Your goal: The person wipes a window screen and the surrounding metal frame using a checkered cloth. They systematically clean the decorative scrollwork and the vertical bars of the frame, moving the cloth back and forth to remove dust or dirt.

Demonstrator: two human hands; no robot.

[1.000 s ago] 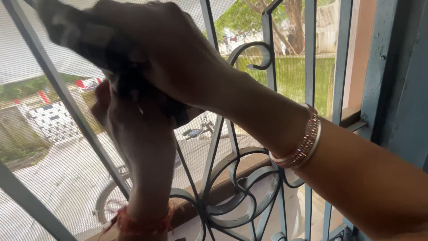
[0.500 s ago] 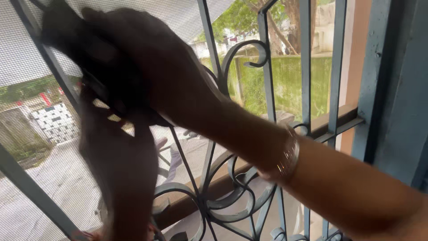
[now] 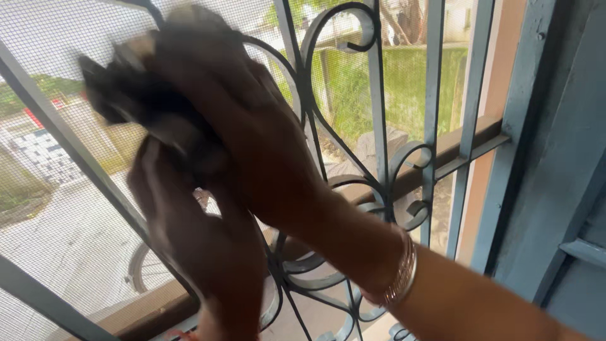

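From the head view, both hands are raised against a window grille (image 3: pixel 379 126) of pale blue metal bars and scrolls, with a fine mesh screen (image 3: pixel 57 208) behind it. The right hand (image 3: pixel 252 132) lies on top, its grip closed over a dark cloth (image 3: pixel 126 95), which bunches out past the fingers toward the upper left and is pressed against a slanted bar of the grille. The cloth is blurred, so its edges are hard to make out. The left hand (image 3: pixel 189 221) sits just below the right grip, reaching up from underneath; its fingers touch the underside of the cloth, but whether they are shut on it cannot be told, since the right hand covers them. Thin metal bangles (image 3: pixel 401 271) circle the right wrist, down and to the right of the grip. Right of both hands, a curled scroll (image 3: pixel 410 183) of the grille stands near a blue window frame (image 3: pixel 555 158). Beyond the mesh, below the left grip, a bicycle wheel (image 3: pixel 142 268) shows faintly, and a green wall (image 3: pixel 410 88) lies further off.
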